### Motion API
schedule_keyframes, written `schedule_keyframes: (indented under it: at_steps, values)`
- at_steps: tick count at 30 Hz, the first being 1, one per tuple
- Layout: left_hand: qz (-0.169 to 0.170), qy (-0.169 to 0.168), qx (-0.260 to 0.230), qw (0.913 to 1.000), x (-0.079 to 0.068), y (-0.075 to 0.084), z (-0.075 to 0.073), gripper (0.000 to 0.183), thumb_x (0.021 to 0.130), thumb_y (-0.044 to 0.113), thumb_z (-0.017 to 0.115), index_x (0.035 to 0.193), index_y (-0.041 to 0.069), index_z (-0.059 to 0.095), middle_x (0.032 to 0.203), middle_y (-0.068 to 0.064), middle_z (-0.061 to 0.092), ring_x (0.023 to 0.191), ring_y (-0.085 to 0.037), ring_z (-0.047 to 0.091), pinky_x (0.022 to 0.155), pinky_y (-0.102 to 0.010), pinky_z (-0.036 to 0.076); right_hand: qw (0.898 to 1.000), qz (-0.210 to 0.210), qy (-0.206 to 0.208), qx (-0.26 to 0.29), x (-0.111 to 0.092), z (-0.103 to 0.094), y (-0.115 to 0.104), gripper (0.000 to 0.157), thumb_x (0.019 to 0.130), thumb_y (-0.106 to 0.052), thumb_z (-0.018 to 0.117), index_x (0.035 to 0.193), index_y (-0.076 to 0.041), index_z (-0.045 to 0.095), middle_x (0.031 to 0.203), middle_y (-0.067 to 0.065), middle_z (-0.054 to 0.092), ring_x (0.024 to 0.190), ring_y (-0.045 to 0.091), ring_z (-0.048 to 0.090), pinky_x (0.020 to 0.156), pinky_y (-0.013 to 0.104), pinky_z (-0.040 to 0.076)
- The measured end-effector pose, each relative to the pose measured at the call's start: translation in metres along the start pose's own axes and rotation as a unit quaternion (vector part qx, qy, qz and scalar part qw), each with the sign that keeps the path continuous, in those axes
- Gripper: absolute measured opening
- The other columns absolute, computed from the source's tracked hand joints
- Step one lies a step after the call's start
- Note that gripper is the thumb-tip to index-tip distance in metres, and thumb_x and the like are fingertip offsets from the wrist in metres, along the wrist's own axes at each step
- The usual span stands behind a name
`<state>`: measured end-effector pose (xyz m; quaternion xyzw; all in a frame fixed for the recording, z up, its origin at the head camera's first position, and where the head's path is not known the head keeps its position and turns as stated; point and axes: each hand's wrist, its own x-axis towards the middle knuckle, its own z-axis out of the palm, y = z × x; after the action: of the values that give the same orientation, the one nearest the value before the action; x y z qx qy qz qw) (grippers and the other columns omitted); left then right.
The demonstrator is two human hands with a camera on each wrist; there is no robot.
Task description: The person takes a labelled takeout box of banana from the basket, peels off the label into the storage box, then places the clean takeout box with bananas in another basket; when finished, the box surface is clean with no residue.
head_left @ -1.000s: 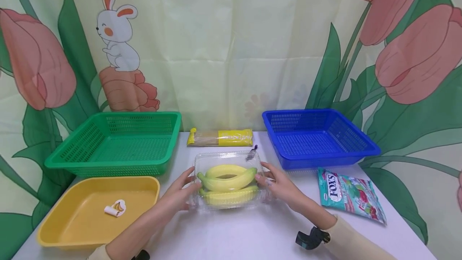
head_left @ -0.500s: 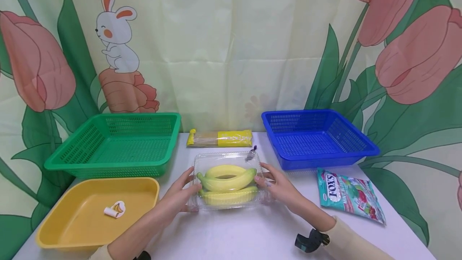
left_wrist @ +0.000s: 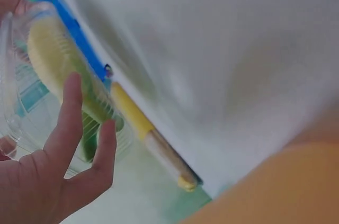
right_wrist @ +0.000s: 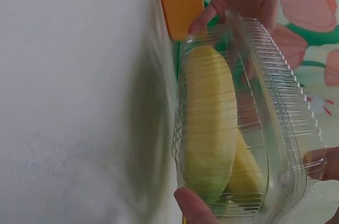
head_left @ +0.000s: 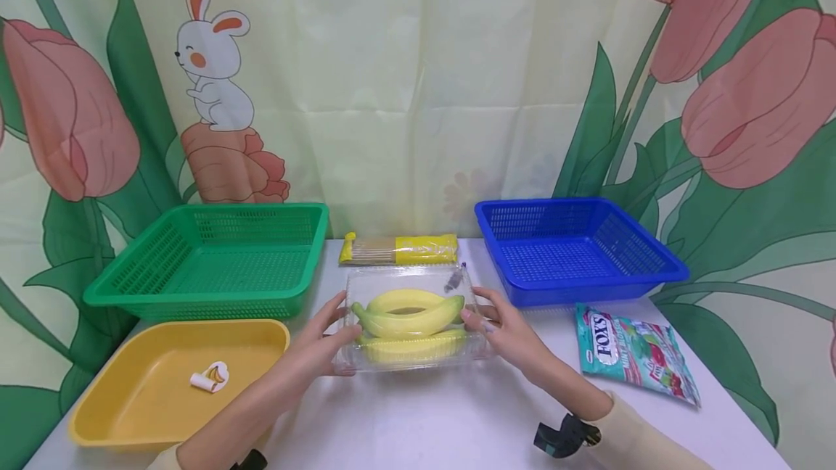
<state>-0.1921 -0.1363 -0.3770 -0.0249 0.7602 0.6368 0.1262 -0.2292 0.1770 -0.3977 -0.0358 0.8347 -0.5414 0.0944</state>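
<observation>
A clear plastic clamshell box (head_left: 366,281) with several yellow-green bananas (head_left: 411,314) inside is held between both hands, in the middle of the head view. My left hand (head_left: 318,341) grips its left side and my right hand (head_left: 506,326) its right side, thumbs at the front. In the right wrist view the box (right_wrist: 275,91) hangs above the white table, its shadow apart from it. Bananas press against the ribbed wall. The left wrist view shows fingers of the left hand (left_wrist: 58,166) against the box's side.
Behind the box lies a yellow packet of sticks (head_left: 398,249), with a small purple item (head_left: 455,278) near it. A green basket (head_left: 307,267) and a yellow tray (head_left: 274,343) with a banana-printed sticker (head_left: 210,377) stand left. A blue basket (head_left: 588,290) and a FOX'S candy bag (head_left: 636,354) lie right.
Both hands have raised the clamshell box slightly and shifted it a little to the left. Its lid now overlaps the packet's lower edge in the head view.
</observation>
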Motion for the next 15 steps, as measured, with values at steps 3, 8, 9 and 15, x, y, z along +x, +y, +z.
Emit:
schedule_keyframes:
  at_steps: [3, 8, 9, 15]
  values:
    - [0.005, -0.003, -0.002, 1.0, -0.003, 0.005, -0.002, 0.079, 0.107, 0.021, 0.059, 0.172, 0.017, 0.014, 0.175, -0.025, 0.018, 0.152, -0.054, 0.033, 0.086, -0.049, 0.067, 1.0, -0.012, 0.0, 0.004, -0.004, -0.001, -0.005, 0.07, 0.106, -0.042, 0.064, 0.162, -0.012, 0.035, 0.158, 0.029, 0.051, 0.136, 0.04, 0.064, 0.104, 0.055, 0.06]
    - [-0.003, 0.007, 0.019, 0.9998, -0.007, 0.016, -0.006, 0.078, 0.107, 0.023, 0.061, 0.171, 0.021, 0.016, 0.175, -0.023, 0.021, 0.153, -0.052, 0.034, 0.088, -0.047, 0.067, 0.999, -0.035, 0.007, 0.003, -0.009, -0.003, -0.015, 0.068, 0.106, -0.043, 0.063, 0.159, -0.011, 0.037, 0.157, 0.026, 0.055, 0.138, 0.038, 0.063, 0.112, 0.062, 0.052]
    - [-0.003, 0.008, 0.022, 0.9997, -0.008, 0.019, -0.007, 0.079, 0.107, 0.024, 0.061, 0.171, 0.021, 0.016, 0.175, -0.023, 0.021, 0.152, -0.052, 0.035, 0.088, -0.047, 0.067, 0.999, -0.041, 0.007, 0.005, -0.01, -0.004, -0.017, 0.068, 0.106, -0.042, 0.064, 0.16, -0.011, 0.037, 0.157, 0.025, 0.055, 0.138, 0.038, 0.063, 0.112, 0.061, 0.052]
    - [0.013, 0.002, 0.02, 0.9997, -0.016, 0.03, -0.018, 0.08, 0.107, 0.025, 0.062, 0.172, 0.02, 0.014, 0.175, -0.023, 0.02, 0.151, -0.051, 0.038, 0.087, -0.047, 0.067, 0.998, -0.062, 0.001, 0.011, -0.013, -0.006, -0.028, 0.07, 0.107, -0.039, 0.063, 0.163, -0.008, 0.037, 0.16, 0.026, 0.051, 0.145, 0.043, 0.056, 0.106, 0.053, 0.059]
